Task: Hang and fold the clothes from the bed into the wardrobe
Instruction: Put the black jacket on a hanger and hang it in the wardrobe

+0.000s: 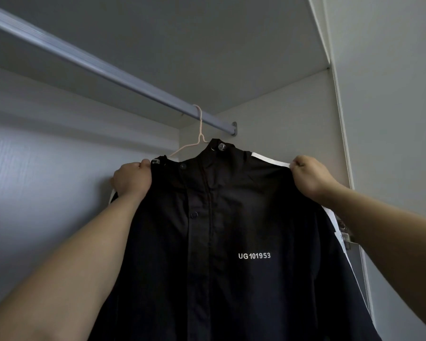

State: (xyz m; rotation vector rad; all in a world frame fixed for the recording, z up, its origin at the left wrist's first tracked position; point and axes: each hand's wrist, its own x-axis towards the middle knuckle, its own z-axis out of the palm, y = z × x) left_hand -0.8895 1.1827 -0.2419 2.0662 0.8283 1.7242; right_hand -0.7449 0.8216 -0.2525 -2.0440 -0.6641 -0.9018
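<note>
Jacket: a black jacket (219,242) hangs front-on inside the wardrobe, collar up, snap buttons down the placket, white lettering "UG 101953" on the chest, white stripes along both shoulders and sleeves.
Hanger: a thin pale pink hanger (199,134) carries the jacket; its hook sits over the rail, and one arm of it shows bare just left of the collar.
Left hand: the left hand (132,179) is closed round the jacket's shoulder on the left of the view, fingers curled into the fabric beside the collar.
Right hand: the right hand (310,174) pinches the other shoulder at the white stripe, knuckles up.
Jacket to hands: it spreads between the two hands and drops below them, both forearms reaching up along its sides.
Rail: a silver rail (103,67) runs diagonally under the shelf to a wall bracket near the hook.
Wardrobe: pale grey panels (293,114) behind and to the right.
</note>
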